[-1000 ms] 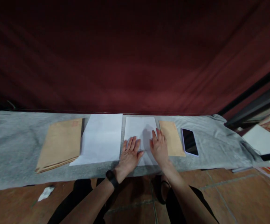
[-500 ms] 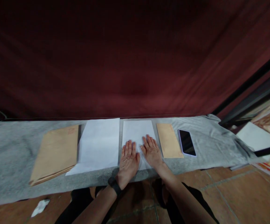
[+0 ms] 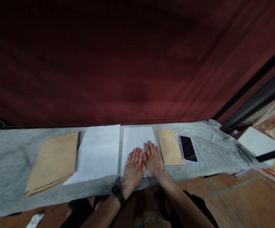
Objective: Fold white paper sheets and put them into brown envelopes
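Observation:
A sheet of white paper (image 3: 137, 136) lies on the grey cloth in front of me, its lower part covered by my hands. My left hand (image 3: 134, 166) rests flat on it, fingers stretched out, a dark band on the wrist. Beside it, thumbs close together, my right hand (image 3: 153, 158) also presses flat on the sheet with its fingers extended. To the left is a larger white stack of paper (image 3: 99, 152). A single brown envelope (image 3: 170, 147) lies just right of the sheet.
Several brown envelopes (image 3: 54, 160) are piled at the left. A phone (image 3: 188, 148) lies right of the single envelope. The grey cloth (image 3: 6, 171) covers a long, narrow surface against a dark red curtain (image 3: 128, 79). White scrap (image 3: 35, 220) lies on the tiled floor.
My left hand has slid right, closer to my right hand, on the sheet. Both hands stay flat. The whole view has shifted slightly.

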Motion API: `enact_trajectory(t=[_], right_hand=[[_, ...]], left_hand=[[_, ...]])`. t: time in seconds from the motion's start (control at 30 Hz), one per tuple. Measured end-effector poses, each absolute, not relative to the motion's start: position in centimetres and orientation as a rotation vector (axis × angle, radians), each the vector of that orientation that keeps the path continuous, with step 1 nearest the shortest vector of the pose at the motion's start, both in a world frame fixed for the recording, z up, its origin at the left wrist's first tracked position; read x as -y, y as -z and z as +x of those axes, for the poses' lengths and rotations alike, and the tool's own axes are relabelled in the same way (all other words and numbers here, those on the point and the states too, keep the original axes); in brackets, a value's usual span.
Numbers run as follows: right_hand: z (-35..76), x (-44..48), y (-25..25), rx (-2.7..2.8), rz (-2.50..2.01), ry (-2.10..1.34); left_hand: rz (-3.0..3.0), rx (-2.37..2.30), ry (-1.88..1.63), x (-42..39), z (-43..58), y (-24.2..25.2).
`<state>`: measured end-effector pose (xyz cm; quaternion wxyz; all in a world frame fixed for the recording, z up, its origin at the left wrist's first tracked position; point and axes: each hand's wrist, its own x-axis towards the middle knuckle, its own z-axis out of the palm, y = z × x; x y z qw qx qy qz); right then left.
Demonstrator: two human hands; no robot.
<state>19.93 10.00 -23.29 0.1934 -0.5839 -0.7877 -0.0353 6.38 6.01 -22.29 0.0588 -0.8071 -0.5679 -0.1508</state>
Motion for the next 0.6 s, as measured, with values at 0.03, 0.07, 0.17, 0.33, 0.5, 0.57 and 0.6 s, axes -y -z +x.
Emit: enact_trajectory(t=[0.03, 0.07, 0.17, 0.33, 0.5, 0.57, 0.6], right_hand=[[19.9, -10.0, 23.3, 2.217, -1.638, 0.097], [19.9, -10.0, 23.3, 2.219, -1.641, 0.095], [19.9, -9.9, 23.3, 2.180, -1.667, 0.103], [20.3, -9.1, 23.4, 2.133, -1.671, 0.130], [20.3, -7.5, 22.9, 2.160, -1.686, 0.086], [20.0, -6.8, 22.6, 2.243, -1.631, 0.046], [19.9, -6.5, 22.5, 2.288, -1.598, 0.030]], left_hand=[[-2.437, 1.733, 0.448, -6.0, 6.6, 22.4], [-2.415, 1.760, 0.445, -6.0, 6.7, 22.5], [-2.334, 1.858, 0.459, -6.0, 6.6, 22.6], [-2.239, 1.979, 0.476, -6.0, 5.5, 22.6], [-2.263, 1.921, 0.515, -5.9, 5.3, 22.3], [-2.344, 1.842, 0.518, -5.8, 5.7, 22.3], [-2.390, 1.805, 0.508, -5.7, 5.9, 22.4]])
